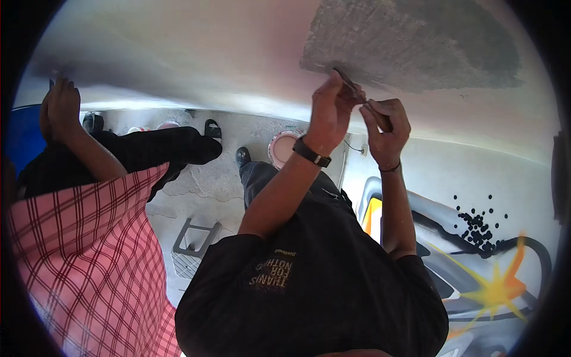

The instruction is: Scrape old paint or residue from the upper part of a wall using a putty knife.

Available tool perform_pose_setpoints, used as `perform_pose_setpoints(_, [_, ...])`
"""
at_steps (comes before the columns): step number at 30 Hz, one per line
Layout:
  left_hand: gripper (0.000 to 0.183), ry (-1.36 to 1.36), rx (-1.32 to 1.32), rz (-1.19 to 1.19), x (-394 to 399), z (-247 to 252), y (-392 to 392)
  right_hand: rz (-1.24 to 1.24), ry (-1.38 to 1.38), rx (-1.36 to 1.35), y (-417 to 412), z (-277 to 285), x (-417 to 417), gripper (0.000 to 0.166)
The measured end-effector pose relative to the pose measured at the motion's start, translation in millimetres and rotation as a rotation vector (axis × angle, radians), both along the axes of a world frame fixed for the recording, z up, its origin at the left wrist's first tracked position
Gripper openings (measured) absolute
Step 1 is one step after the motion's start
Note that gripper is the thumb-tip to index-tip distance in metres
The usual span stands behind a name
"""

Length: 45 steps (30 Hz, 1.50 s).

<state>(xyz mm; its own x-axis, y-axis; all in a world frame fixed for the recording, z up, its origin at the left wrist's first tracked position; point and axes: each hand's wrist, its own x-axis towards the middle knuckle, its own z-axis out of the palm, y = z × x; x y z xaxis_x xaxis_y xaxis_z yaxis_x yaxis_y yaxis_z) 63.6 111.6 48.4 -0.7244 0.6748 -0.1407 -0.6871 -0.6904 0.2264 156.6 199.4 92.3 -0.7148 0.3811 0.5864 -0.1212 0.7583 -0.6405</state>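
Note:
My left hand (pixel 332 107), with a dark band on the wrist, holds the upper end of a thin, dark hand tool (pixel 351 84). My right hand (pixel 389 122) grips its lower end, which looks brown and handle-like. The tool is seen nearly edge-on, so its exact kind cannot be told. Both hands are raised close to a pale wall surface (pixel 200 53). Just above them is a rough grey plaster patch (pixel 410 44), and the tool's tip lies near its lower edge. Whether the tip touches the patch cannot be told.
A person in a pink checked garment (pixel 98 250) stands at left, hands near the wall. A round bucket (pixel 284 148) sits on the concrete floor beneath my arms. A grey plastic stool (pixel 196 241) is lower left. A wall socket (pixel 364 150) and painted mural (pixel 495 290) are at right.

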Motion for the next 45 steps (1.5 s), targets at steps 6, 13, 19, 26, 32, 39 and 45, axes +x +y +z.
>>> perform_pose_setpoints(6, [0.032, 0.018, 0.031, 0.034, -9.7, 2.5, -5.9, 0.008, -0.026, -0.010, -6.1, 10.7, -12.7, 0.019])
perform_pose_setpoints(13, [0.032, -0.043, 0.001, 0.021, -12.7, 7.5, -12.0, -0.014, -0.034, -0.038, -17.7, 14.5, -14.1, 0.019])
perform_pose_setpoints(19, [0.031, -0.026, -0.003, 0.010, -21.7, 15.8, -24.0, -0.004, -0.037, -0.023, -28.5, 22.9, -17.0, 0.020])
perform_pose_setpoints(26, [0.032, 0.033, -0.005, 0.037, -12.1, 21.3, -28.2, 0.041, -0.031, -0.047, -26.5, 21.7, -9.4, 0.020])
perform_pose_setpoints(32, [0.033, 0.016, -0.002, 0.042, 7.5, 14.6, -14.3, 0.040, -0.021, 0.026, -13.8, 13.7, 11.5, 0.021])
perform_pose_setpoints(39, [0.033, 0.072, 0.017, 0.045, 3.4, 12.1, -11.1, 0.006, 0.009, 0.023, -19.3, 6.3, 8.8, 0.020])
perform_pose_setpoints(45, [0.035, 0.005, 0.081, 0.086, -12.4, 3.7, -23.1, 0.020, 0.030, 0.027, -29.7, 1.2, -14.5, 0.020])
